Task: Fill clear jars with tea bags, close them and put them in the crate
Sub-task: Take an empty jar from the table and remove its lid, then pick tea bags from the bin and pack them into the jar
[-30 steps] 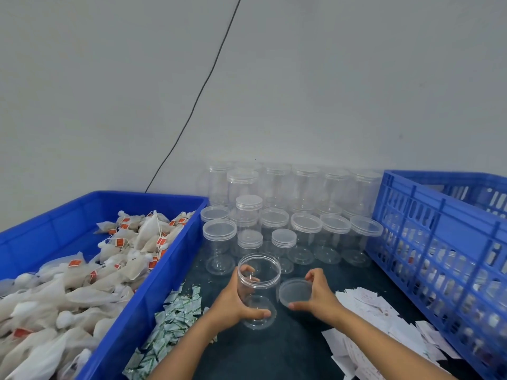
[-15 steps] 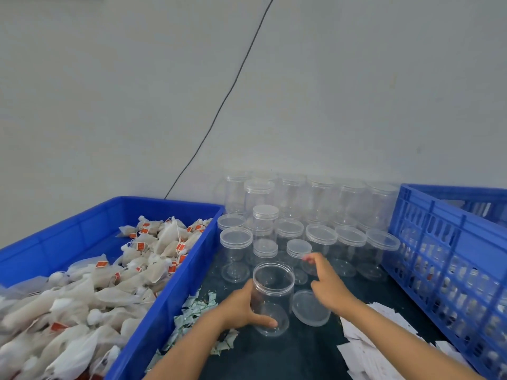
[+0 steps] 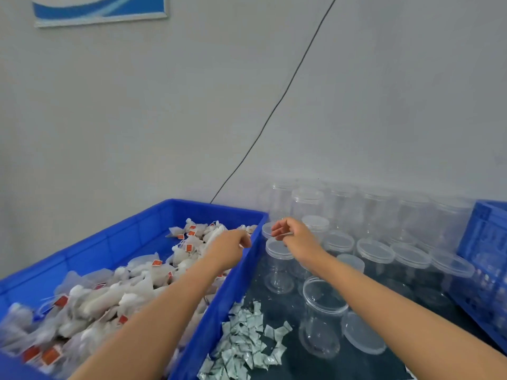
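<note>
While an uncapped clear jar (image 3: 322, 314) stands empty beside its lid (image 3: 363, 333), left hand (image 3: 229, 248) over tea bags (image 3: 109, 294), grip unclear, right hand (image 3: 295, 235) loosely curled, empty, crate (image 3: 482, 242) cut off.

I see two bare forearms entering from about six o'clock — no sleeves, bare left hand (image 3: 229, 246), bare right hand (image 3: 292, 234).

The left hand (image 3: 229, 249) is curled over the blue plastic bin's (image 3: 131, 231) far end, so its fingertips are hidden. The perforated blue plastic crate (image 3: 478, 250) at 3 o'clock is chopped by the edge. The blue-and-white wall sign (image 3: 98, 9) at 11 o'clock is cropped too. The rear clear plastic jars (image 3: 384, 209) blur into the wall.
</note>
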